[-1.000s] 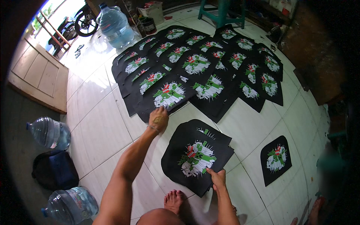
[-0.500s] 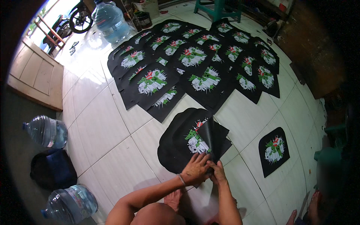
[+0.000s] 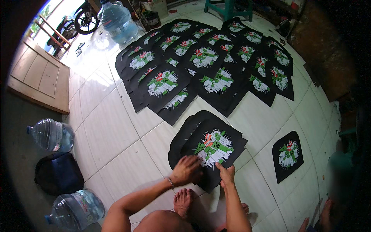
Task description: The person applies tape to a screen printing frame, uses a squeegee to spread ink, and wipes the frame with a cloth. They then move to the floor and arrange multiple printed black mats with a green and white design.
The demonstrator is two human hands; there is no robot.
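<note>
A small pile of black sheets (image 3: pixel 178 143) with rounded tops lies on the floor in front of me. The uppermost one, a printed black sheet (image 3: pixel 218 149), lies flat with its green, white and red picture facing up. My right hand (image 3: pixel 226 176) pinches its near right edge, thumb on top and fingers underneath. Over the near left edge of the pile is my left hand (image 3: pixel 186 170), smeared by motion; whether its fingers hold anything is hidden. A bracelet circles the left wrist.
Many overlapping printed black sheets (image 3: pixel 214 81) spread across the tiles beyond. A single printed sheet (image 3: pixel 288 156) lies at the right. Large water bottles (image 3: pixel 54 135) and a dark bag (image 3: pixel 58 174) stand at the left. Another person's foot (image 3: pixel 325 210) shows at the lower right.
The top sheet's folded-over right corner now lies flat, so its whole picture shows. My left hand has moved left, away from my right hand, which still grips the edge.
</note>
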